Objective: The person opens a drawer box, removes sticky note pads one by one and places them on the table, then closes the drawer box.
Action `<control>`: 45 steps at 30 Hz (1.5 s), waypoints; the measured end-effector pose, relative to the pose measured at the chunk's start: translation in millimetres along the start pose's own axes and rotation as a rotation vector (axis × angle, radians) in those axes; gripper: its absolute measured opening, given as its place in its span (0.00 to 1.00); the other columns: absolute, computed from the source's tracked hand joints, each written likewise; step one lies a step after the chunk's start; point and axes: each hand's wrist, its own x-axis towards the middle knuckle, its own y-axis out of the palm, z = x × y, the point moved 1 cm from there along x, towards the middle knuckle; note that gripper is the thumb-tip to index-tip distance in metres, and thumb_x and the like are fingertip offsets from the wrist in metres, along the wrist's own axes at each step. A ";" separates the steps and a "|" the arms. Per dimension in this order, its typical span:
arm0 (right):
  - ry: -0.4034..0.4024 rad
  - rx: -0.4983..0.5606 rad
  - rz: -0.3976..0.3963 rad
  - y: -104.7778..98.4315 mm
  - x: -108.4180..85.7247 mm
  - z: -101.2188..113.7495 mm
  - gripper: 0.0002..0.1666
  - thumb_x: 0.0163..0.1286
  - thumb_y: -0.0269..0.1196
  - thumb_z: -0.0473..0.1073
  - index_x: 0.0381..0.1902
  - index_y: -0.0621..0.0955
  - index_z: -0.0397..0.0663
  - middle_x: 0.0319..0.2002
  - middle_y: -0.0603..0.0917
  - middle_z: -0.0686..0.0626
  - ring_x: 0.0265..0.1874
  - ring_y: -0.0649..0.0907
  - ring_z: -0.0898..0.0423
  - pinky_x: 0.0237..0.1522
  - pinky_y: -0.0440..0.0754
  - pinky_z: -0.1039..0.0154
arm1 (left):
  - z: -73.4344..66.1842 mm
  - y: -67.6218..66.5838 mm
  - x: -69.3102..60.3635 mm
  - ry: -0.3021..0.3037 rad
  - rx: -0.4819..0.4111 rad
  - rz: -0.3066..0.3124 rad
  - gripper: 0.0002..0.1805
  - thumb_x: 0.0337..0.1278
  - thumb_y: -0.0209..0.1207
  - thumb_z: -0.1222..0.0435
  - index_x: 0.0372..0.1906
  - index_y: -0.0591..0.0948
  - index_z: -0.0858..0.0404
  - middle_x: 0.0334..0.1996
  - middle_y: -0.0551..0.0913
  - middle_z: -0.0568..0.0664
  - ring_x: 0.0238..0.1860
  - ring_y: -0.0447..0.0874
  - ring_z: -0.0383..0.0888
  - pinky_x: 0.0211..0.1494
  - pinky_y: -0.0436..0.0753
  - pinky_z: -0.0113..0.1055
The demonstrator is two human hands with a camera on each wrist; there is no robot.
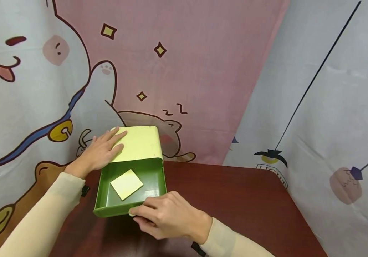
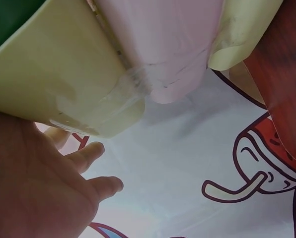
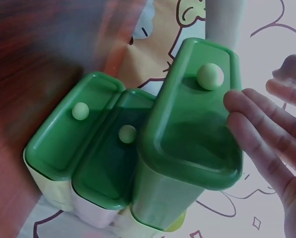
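A small drawer cabinet (image 1: 142, 142) with a cream top stands at the back of the table. Its green top drawer (image 1: 153, 182) is pulled out toward me, and a pale yellow square pad (image 1: 127, 184) lies inside. My left hand (image 1: 98, 151) rests on the left side of the cabinet's top with fingers spread. At the drawer's front is my right hand (image 1: 174, 217), its fingertips beside the round pale knob (image 3: 210, 76). In the right wrist view those fingers are fairly straight, near the drawer's edge and apart from the knob.
Two lower green drawers, a middle one (image 3: 108, 163) and a bottom one (image 3: 63, 139), are closed, each with a round knob. The dark red table (image 1: 235, 203) extends to the right. A printed cartoon cloth (image 1: 203, 71) hangs close behind the cabinet.
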 end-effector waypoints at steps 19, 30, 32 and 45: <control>0.101 0.153 0.020 -9.2 16.8 -37.3 0.09 0.77 0.78 0.49 0.52 0.96 0.64 0.40 0.94 0.65 0.25 0.82 0.75 0.30 0.67 0.87 | -1.0 -1.5 -3.1 -0.029 0.032 0.018 0.40 0.97 0.35 0.36 0.99 0.55 0.46 0.99 0.45 0.61 0.97 0.38 0.77 0.87 0.33 0.92; 0.190 0.228 0.091 -4.1 25.1 -63.2 0.11 0.80 0.76 0.47 0.56 0.96 0.62 0.46 0.96 0.63 0.31 0.87 0.73 0.31 0.72 0.85 | -1.5 -1.4 -1.1 -0.028 0.047 0.015 0.40 0.97 0.35 0.36 0.98 0.56 0.46 0.99 0.45 0.61 0.96 0.40 0.78 0.86 0.35 0.93; 0.201 0.238 0.109 -2.8 26.9 -66.9 0.11 0.81 0.76 0.48 0.57 0.96 0.63 0.48 0.96 0.63 0.32 0.88 0.73 0.31 0.73 0.84 | -2.1 -1.4 -0.1 -0.026 0.047 0.016 0.40 0.96 0.35 0.36 0.98 0.56 0.46 0.99 0.45 0.61 0.96 0.40 0.78 0.86 0.34 0.93; 0.233 0.310 0.284 12.1 41.5 -86.6 0.13 0.82 0.76 0.46 0.60 0.95 0.63 0.52 0.94 0.57 0.37 0.91 0.64 0.28 0.76 0.77 | -2.6 -1.4 1.3 -0.023 0.058 0.019 0.40 0.97 0.35 0.36 0.98 0.56 0.46 0.99 0.46 0.62 0.96 0.43 0.79 0.85 0.36 0.94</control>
